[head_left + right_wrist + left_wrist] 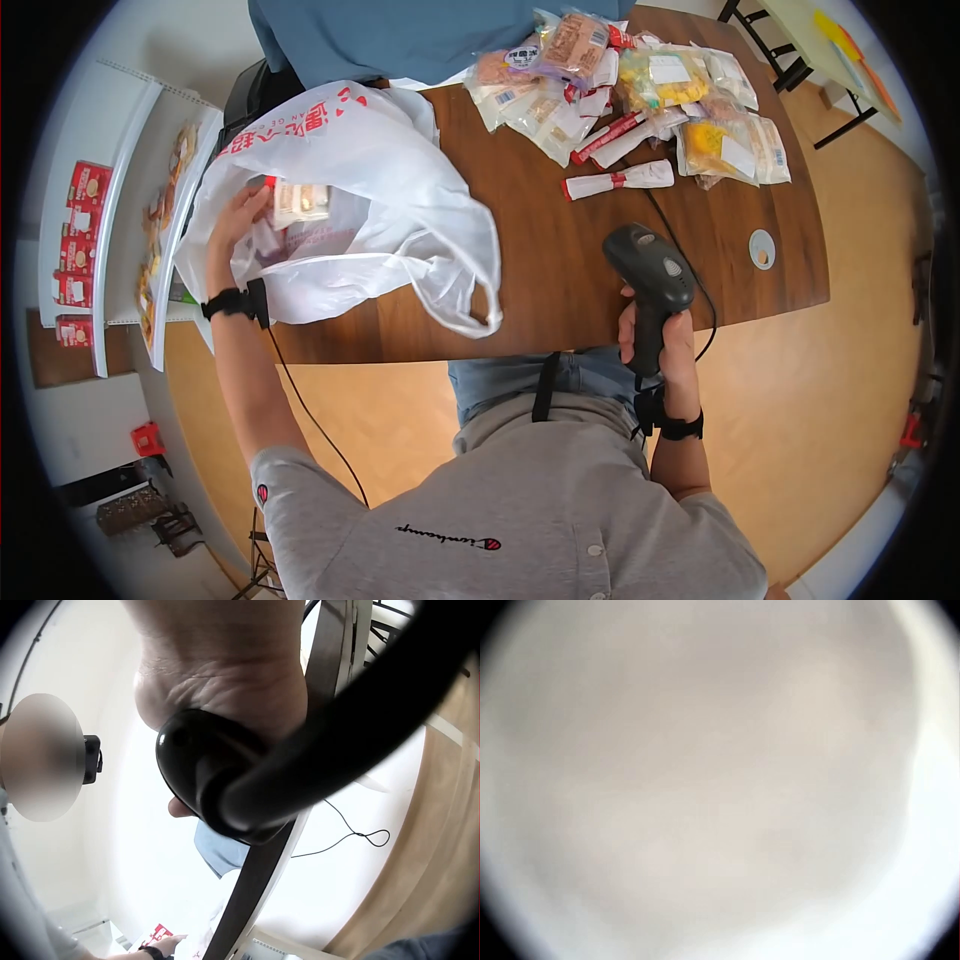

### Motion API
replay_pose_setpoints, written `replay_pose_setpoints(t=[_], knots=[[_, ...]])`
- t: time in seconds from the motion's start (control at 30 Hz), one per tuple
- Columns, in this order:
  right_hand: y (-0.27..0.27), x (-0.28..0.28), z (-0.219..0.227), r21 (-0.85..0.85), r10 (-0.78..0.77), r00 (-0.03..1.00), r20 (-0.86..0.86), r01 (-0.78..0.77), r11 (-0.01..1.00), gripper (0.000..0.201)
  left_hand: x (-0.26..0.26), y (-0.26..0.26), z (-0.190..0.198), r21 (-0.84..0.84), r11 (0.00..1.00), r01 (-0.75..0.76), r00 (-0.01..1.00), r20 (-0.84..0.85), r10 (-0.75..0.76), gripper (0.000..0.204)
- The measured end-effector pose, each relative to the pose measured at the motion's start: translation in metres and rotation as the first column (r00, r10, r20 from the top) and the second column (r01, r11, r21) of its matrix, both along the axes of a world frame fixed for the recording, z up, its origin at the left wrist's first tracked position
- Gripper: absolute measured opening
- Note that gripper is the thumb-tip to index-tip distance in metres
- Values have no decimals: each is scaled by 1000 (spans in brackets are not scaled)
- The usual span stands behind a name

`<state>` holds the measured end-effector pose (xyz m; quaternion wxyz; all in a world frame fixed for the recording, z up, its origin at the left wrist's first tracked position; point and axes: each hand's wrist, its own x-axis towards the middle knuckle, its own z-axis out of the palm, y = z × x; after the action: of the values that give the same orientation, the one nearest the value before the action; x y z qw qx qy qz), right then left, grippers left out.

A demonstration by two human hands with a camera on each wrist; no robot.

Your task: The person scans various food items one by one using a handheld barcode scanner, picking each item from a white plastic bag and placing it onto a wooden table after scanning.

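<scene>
My left hand (238,218) reaches into the mouth of a white plastic shopping bag (390,180) with red print. Its fingers grip the left edge of a small pale food packet (300,203) inside the bag. The left wrist view shows only a blurred whitish surface close to the lens. My right hand (678,345) holds a black handheld barcode scanner (650,270) by its handle, at the table's front edge. In the right wrist view, the base of the scanner (202,765) and its thick black cable fill the middle, below the palm.
Several bagged foods and snack packets (700,70) are heaped at the back right of the wooden table (540,270). One white-and-red packet (620,180) lies in front of the heap. Shelves with red boxes (88,190) stand on the left. The scanner cable (690,230) crosses the tabletop.
</scene>
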<state>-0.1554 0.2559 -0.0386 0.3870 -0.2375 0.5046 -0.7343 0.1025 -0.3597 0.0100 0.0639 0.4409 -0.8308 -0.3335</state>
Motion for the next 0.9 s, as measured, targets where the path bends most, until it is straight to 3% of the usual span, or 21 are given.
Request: replay_pose_setpoints(t=[0.03,0.07,0.13,0.17,0.3,0.37,0.5,0.57,0.67,0.7,0.77,0.9], knots=[[0,0,0,0,0,1000,3,0,1000,86,-4,18,12,127,992,14,999,38,-19,48],[0,0,1,0,4,1000,5,-4,1000,86,-7,34,23,127,992,10,999,42,-16,48],[-1,-1,0,-2,19,1000,5,-19,1000,86,-8,64,37,-90,986,144,968,222,-121,53],[0,-2,0,-4,23,1000,1,-23,1000,86,-5,70,35,50,989,141,988,55,-144,65],[0,-2,-1,-9,29,1000,0,-29,1000,86,-1,68,15,9,996,84,975,204,-84,72],[1,-2,-1,-14,28,1000,4,-28,999,87,5,65,3,82,994,74,988,126,-84,69],[2,-2,-3,-26,34,999,15,-34,999,88,-3,91,18,128,991,31,996,83,-41,67],[2,-2,-3,-27,34,999,15,-33,999,87,-6,107,28,232,971,-55,997,63,42,54],[3,-3,-3,-31,34,999,17,-33,999,87,10,95,38,368,930,-18,991,128,-31,40],[3,-3,-3,-35,35,999,20,-35,999,86,12,102,41,366,930,-19,991,131,-32,40],[3,-3,-3,-36,43,999,21,-42,998,86,20,122,54,375,927,-6,996,-82,39,30],[3,-4,-1,-39,55,998,22,-54,998,84,26,158,82,276,961,-29,988,-137,69,32]])
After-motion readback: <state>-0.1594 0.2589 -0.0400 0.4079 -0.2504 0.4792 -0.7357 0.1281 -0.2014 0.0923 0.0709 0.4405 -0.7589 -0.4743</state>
